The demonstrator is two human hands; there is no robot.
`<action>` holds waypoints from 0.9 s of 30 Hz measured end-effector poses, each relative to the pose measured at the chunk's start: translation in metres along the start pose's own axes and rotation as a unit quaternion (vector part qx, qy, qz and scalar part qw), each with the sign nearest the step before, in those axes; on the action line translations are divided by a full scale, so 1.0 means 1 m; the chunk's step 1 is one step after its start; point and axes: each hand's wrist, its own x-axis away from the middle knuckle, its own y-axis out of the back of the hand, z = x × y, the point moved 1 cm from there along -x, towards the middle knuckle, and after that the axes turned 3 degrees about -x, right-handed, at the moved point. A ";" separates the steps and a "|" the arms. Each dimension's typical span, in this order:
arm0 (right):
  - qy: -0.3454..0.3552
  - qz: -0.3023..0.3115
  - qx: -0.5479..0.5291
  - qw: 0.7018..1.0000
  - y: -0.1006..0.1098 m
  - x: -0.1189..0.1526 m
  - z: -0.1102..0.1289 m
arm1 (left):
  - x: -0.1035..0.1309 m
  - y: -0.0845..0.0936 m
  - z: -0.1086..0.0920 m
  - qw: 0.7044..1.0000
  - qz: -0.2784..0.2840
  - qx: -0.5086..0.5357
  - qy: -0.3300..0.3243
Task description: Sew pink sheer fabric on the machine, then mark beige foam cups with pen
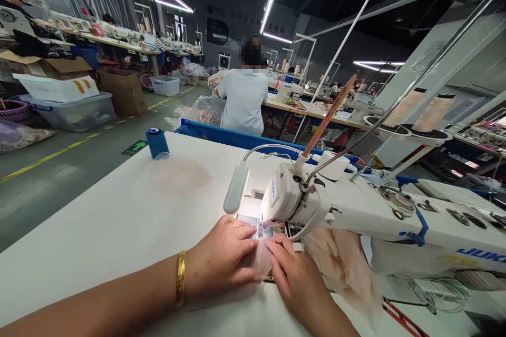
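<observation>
A strip of sheer pale fabric (264,260) runs under the needle area of a white sewing machine (284,195). My left hand (223,255), with a ring and a gold bracelet, lies on the fabric's left side, fingers stretched out and apart. On the right edge, my right hand (294,268) has its fingers pressed together on the same fabric, close to the presser foot. Its thumb is hard to see. A bunched pinkish-beige heap of sheer fabric (340,260) lies right of my right hand, beneath the machine arm.
A lamp (237,188) hangs beside the machine head. A blue thread cone (157,143) and a sheer beige piece (182,175) are on the white table (98,242). Thread cones (435,110) stand at right. A person in a light shirt (244,100) sits ahead.
</observation>
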 end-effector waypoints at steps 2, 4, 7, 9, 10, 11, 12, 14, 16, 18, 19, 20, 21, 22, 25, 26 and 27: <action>0.017 0.038 -0.054 0.998 0.010 0.001 0.002 | 0.007 0.006 -0.009 0.999 0.043 0.000 0.005; 0.022 0.065 -0.093 0.993 0.014 0.002 0.002 | 0.013 0.005 -0.016 0.998 0.067 -0.008 0.009; 0.011 0.060 -0.131 0.990 0.011 0.002 -0.001 | 0.017 -0.007 -0.017 0.998 0.064 -0.015 0.022; -0.008 0.022 -0.158 0.987 0.005 0.002 -0.003 | 0.013 -0.016 -0.012 0.997 0.059 -0.006 0.049; -0.020 -0.003 -0.171 0.985 0.003 0.002 -0.004 | 0.009 -0.020 -0.009 0.996 0.058 0.005 0.065; -0.032 -0.027 -0.184 0.982 0.001 0.001 -0.004 | 0.005 -0.022 -0.006 0.995 0.057 0.018 0.083; -0.044 -0.047 -0.196 0.978 0.000 0.001 -0.004 | 0.001 -0.023 -0.004 0.993 0.055 0.033 0.098; -0.068 -0.077 -0.216 0.971 -0.002 -0.001 -0.002 | -0.007 -0.022 -0.001 0.989 0.054 0.069 0.116; -0.093 -0.101 -0.226 0.964 -0.003 -0.003 0.000 | -0.012 -0.020 0.001 0.986 0.061 0.093 0.128; -0.113 -0.115 -0.232 0.959 -0.003 -0.005 0.003 | -0.015 -0.018 0.004 0.983 0.069 0.098 0.139; -0.120 -0.118 -0.235 0.957 -0.004 -0.006 0.004 | -0.016 -0.018 0.005 0.982 0.071 0.099 0.145; -0.125 -0.117 -0.239 0.956 -0.004 -0.006 0.004 | -0.017 -0.017 0.007 0.981 0.073 0.102 0.150; -0.130 -0.114 -0.242 0.955 -0.004 -0.006 0.005 | -0.018 -0.016 0.008 0.980 0.072 0.107 0.150; -0.132 -0.112 -0.243 0.954 -0.004 -0.006 0.005 | -0.018 -0.015 0.009 0.980 0.069 0.114 0.146; -0.101 -0.098 -0.218 0.966 -0.001 -0.003 0.004 | -0.017 -0.014 0.009 0.987 0.046 0.121 0.093; -0.072 -0.085 -0.198 0.974 0.000 -0.001 0.005 | -0.016 -0.015 0.008 0.991 0.035 0.112 0.068; -0.035 -0.070 -0.174 0.982 0.002 0.000 0.005 | -0.013 -0.017 0.007 0.994 0.023 0.093 0.049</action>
